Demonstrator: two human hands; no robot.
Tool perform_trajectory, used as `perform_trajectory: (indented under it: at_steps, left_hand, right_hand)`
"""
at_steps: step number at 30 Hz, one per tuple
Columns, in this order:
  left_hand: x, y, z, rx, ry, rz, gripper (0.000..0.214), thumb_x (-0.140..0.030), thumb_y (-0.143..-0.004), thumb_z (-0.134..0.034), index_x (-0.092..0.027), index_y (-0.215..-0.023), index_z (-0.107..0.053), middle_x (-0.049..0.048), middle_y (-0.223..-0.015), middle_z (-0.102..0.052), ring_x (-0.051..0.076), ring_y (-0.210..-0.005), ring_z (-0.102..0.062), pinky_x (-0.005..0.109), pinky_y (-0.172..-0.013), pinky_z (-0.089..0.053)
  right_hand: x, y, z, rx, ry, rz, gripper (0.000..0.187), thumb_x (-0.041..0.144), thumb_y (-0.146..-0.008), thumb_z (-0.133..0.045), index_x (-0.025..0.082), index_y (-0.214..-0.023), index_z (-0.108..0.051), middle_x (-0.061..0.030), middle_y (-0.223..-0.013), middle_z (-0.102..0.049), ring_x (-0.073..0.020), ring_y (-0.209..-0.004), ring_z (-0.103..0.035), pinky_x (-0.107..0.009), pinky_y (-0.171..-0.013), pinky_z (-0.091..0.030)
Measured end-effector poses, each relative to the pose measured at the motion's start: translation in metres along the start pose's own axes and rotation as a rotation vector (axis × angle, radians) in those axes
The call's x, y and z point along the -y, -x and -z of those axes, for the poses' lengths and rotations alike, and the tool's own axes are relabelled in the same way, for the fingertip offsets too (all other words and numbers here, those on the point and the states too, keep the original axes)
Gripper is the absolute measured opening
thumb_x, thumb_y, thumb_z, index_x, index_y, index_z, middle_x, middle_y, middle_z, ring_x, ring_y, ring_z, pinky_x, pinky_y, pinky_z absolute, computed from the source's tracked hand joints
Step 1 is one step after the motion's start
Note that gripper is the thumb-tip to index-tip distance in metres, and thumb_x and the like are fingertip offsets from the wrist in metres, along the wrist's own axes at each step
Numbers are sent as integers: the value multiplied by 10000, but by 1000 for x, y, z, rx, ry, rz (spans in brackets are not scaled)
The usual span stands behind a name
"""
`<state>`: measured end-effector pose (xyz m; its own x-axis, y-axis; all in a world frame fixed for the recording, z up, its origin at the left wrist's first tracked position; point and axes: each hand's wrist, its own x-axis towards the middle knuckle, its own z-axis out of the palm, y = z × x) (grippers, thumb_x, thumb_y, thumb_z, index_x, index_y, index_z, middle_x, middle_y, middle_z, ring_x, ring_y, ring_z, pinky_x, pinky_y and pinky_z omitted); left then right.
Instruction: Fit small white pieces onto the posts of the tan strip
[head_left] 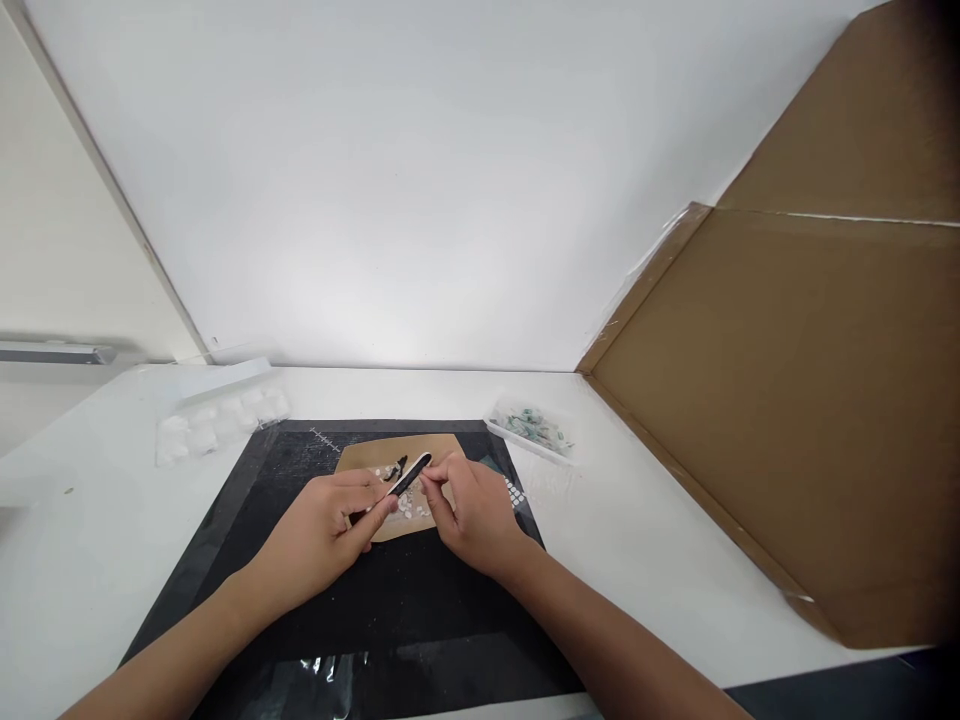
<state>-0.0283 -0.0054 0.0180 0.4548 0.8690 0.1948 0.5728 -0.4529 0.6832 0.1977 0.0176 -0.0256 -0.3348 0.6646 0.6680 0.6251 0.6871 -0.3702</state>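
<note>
My left hand (339,518) is closed, thumb and fingers pinching a slim black strip with a white edge and rounded end, which looks like a nail file (412,474). The file slants up to the right. My right hand (474,508) is closed in a pinch close beside the file's upper end; whatever lies between its fingertips is too small to make out. Under both hands lies a brown paper sheet (390,450) with small whitish pieces (409,508) scattered on it. A small black item (395,468) sits behind the file.
The black mat (420,610) covers the white table (645,540). A clear compartment box (223,420) with white contents stands back left; a shallow tray (531,430) of small greenish pieces stands back right. White dots (514,492) show beside my right hand. Cardboard panels (795,400) border the right.
</note>
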Motion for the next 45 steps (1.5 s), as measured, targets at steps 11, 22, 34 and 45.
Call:
perform_trajectory:
  at_steps: [11,22,34,45]
  left_hand:
    - [-1,3,0,6,-10,-25,453,-392,-1080,-503,-184,-689,-599,-20,-673,-577,106,-612,-590,222,-611,-431]
    - [0,3,-1,-31,17,-54,435,-370,-1080,-510,-179,-725,-673,-9,-672,-594,104,-587,-587,212,-574,-435]
    - [-1,4,0,-58,19,-54,418,-377,-1080,-516,-175,-789,-738,-21,-625,-581,95,-580,-575,205,-584,-421]
    - [-5,4,2,-25,157,57,397,-418,-1064,-517,-193,-856,-769,-30,-630,-628,68,-476,-560,185,-508,-410]
  right_hand:
    - [3,-5,3,-92,83,57,99,188,-1021,-554,234,-945,-510,2,-771,-690,-176,-673,-649,-355,-728,-389]
    - [14,-7,2,-118,121,118,158,162,-1019,-552,216,-888,-482,23,-738,-665,-149,-635,-610,-344,-729,-355]
    - [12,-6,-3,-128,130,141,147,156,-1032,-542,210,-902,-497,-5,-795,-712,-154,-683,-643,-352,-744,-362]
    - [16,-7,-6,-170,207,189,179,143,-1046,-523,214,-883,-503,2,-746,-695,-148,-668,-623,-363,-752,-359]
